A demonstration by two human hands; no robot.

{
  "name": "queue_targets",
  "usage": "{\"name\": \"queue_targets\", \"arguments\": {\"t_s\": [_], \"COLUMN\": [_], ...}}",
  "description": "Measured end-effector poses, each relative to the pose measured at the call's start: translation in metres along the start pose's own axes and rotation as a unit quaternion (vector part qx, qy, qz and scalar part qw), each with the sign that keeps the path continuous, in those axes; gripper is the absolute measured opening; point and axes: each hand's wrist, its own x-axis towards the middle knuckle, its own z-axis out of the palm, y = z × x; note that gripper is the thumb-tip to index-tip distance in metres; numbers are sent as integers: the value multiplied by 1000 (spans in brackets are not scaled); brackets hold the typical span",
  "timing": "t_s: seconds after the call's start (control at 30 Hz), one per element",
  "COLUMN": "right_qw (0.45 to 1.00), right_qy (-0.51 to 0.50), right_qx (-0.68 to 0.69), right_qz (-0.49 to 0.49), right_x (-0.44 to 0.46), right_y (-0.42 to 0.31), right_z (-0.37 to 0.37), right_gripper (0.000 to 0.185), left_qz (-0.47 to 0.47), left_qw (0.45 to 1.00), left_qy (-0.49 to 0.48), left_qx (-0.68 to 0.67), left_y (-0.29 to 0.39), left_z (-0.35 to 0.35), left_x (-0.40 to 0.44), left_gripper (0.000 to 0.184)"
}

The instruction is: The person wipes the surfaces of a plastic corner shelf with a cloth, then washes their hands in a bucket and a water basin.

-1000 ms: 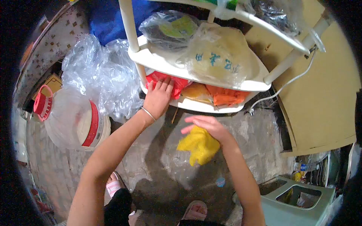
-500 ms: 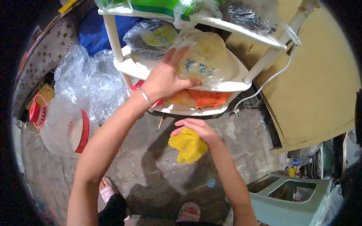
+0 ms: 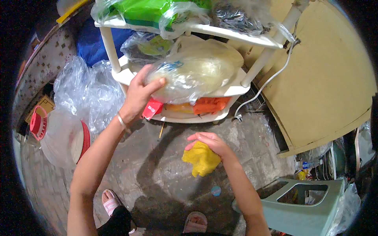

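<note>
My left hand [image 3: 142, 92] is closed on the left side of a clear plastic bag [image 3: 189, 78] with blue print and pale contents I cannot make out. The bag is at the middle shelf [image 3: 232, 89] of a white plastic rack, its near side bulging over the front edge. Lower down, over the floor, my right hand [image 3: 212, 143] is closed around a crumpled yellow cloth [image 3: 201, 160], which hangs below the fingers. Behind the left hand lies another clear bag [image 3: 151, 45] with a yellow-green label. A red packet [image 3: 152, 109] and an orange bag [image 3: 212, 105] show on the bottom shelf.
A large clear jug [image 3: 59, 135] with a red cap stands at left beside crumpled clear plastic [image 3: 94, 86]. Green packaging [image 3: 145, 11] covers the top shelf. At right are a tan panel [image 3: 323, 86], a white cable [image 3: 271, 80] and a grey-green stool [image 3: 299, 210].
My left hand has moved left and down and closed on the clear bag, whose near side is now raised and pulled forward. My right hand, still holding the cloth, has shifted slightly right and down.
</note>
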Motion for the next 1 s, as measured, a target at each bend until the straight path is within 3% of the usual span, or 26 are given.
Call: {"name": "queue_targets", "arguments": {"t_s": [0.07, 0.1, 0.17, 0.23, 0.27, 0.37, 0.43, 0.5, 0.53, 0.57, 0.63, 0.67, 0.7, 0.77, 0.87, 0.97, 1.0], "right_qw": [1000, 997, 989, 954, 954, 963, 968, 967, 968, 975, 980, 983, 984, 989, 992, 998, 997], "right_qy": [6, -10, -27, 17, 17, 173, 169, 223, 220, 195, 168, 148, 127, 93, 58, 5, -25], "right_qx": [-20, 16, 53, 164, 164, 80, 74, 15, 15, 42, 64, 64, 65, 56, 72, -42, -66], "right_qz": [-22, -79, -136, -251, -251, -192, -168, -121, -121, -102, -82, -93, -103, -103, -87, -45, 6], "right_x": [-6, -10, -14, -20, -21, -23, -15, -18, -20, -24, -24, -20, -16, -6, -4, 0, -2], "right_y": [-2, -2, -5, -18, -22, -27, -11, -1, -1, -2, -1, 6, 14, 34, 47, 64, 60], "right_z": [-4, -8, -5, 6, 11, 22, 6, 5, 9, 14, 22, 28, 31, 28, 31, 35, 44], "right_gripper": [48, 56, 65, 77, 77, 66, 57, 56, 56, 53, 50, 50, 51, 51, 46, 40, 40], "left_qz": [-15, -31, 164, 173, 200, 238, 229, 8, -69, -66, -168, -228, -228, -299, -301, -318, -382], "left_qw": [1000, 998, 958, 931, 914, 872, 893, 987, 989, 990, 974, 948, 949, 917, 917, 918, 904], "left_qy": [-15, -29, -98, -143, -166, -250, -255, -155, -122, -118, -129, -193, -188, -265, -253, -233, -183], "left_qx": [22, 43, 214, 287, 312, 346, 292, 37, 45, 46, 79, 113, 113, -17, -57, -48, -59], "left_y": [12, 19, 28, 32, 31, 18, 16, 15, 11, 2, -6, -7, -2, 4, -10, -27, -35], "left_z": [-6, -10, -18, -22, -23, -24, -20, -17, -22, -26, -31, -37, -38, -39, -60, -67, -66], "left_x": [-18, -28, -40, -59, -68, -86, -91, -101, -99, -97, -92, -89, -90, -93, -98, -109, -120], "left_gripper": [48, 48, 50, 51, 52, 64, 76, 89, 96, 96, 97, 89, 89, 80, 75, 71, 69]}}
